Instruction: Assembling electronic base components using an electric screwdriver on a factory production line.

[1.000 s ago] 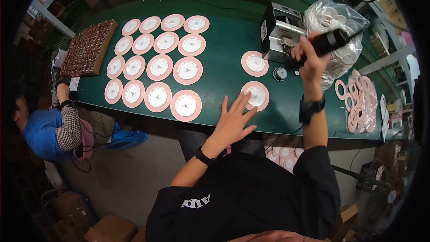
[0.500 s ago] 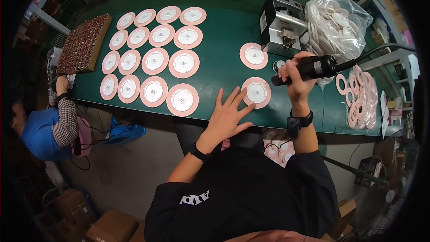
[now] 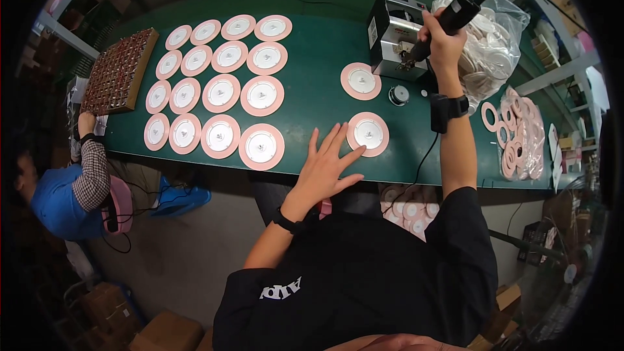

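Note:
My right hand (image 3: 444, 42) is wrapped round a black electric screwdriver (image 3: 459, 14) with a cable running off its top end. Its tip points down at the front of a grey and black box-shaped machine (image 3: 398, 34); whether it touches cannot be made out. My left hand (image 3: 327, 164) lies on the table with fingers spread, fingertips at the edge of a pink-rimmed white disc (image 3: 368, 134). A second such disc (image 3: 361, 80) lies just beyond it. Right of that stands a small round metal-rimmed container (image 3: 398, 95).
Rows of similar pink-rimmed discs (image 3: 221, 93) cover the table's left part. A clear bag of white discs (image 3: 486, 52) sits behind the machine's right side. Pink rings (image 3: 510, 131) lie at the right. A co-worker's hand (image 3: 87, 123) is by a brown gridded tray (image 3: 121, 71).
My right hand has lifted the electric screwdriver off the near disc and carried it up and away to the machine. My left hand has stayed beside the disc.

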Motion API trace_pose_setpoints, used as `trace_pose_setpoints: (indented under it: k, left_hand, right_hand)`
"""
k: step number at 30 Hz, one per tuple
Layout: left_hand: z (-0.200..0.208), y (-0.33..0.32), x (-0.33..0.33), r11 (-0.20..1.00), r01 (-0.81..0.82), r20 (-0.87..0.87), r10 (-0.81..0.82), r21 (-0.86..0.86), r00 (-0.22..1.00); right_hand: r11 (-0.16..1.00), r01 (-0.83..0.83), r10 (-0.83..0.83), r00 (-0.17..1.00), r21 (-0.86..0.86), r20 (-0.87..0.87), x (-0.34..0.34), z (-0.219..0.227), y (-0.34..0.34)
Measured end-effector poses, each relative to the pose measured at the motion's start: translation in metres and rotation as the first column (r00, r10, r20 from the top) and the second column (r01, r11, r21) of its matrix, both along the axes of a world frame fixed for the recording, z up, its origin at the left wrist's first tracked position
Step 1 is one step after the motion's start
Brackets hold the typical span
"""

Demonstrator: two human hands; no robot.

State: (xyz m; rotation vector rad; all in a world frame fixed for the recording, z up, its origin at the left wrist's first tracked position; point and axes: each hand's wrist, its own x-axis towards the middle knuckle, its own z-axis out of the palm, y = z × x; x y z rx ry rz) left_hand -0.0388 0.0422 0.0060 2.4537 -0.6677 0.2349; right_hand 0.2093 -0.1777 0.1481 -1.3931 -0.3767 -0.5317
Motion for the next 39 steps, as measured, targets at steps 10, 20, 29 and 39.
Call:
trace_pose_setpoints:
  k: [10, 20, 29, 39]
  left_hand:
    - [0.002, -0.001, -0.001, 0.998, 0.012, -0.012, -0.011, 0.064, 1.0]
    - [0.0, 0.001, -0.002, 0.999, -0.001, 0.004, 0.001, 0.037, 1.0]
    - [0.002, 0.0, -0.001, 0.998, 0.019, -0.005, -0.019, 0.056, 1.0]
    - [0.002, -0.002, -0.001, 0.999, 0.009, -0.001, -0.009, 0.048, 1.0]
  right_hand:
    - [0.994, -0.022, 0.01, 0.994, 0.107, 0.112, -0.038, 0.013, 0.0]
    - [0.99, -0.136, 0.138, 0.981, 0.02, -0.137, -0.034, 0.006, 0.002]
    - [0.987, -0.158, 0.156, 0.978, -0.001, -0.14, -0.163, -0.043, 0.017]
    - [0.978, -0.206, 0.199, 0.97, -0.038, -0.143, -0.174, -0.052, 0.013]
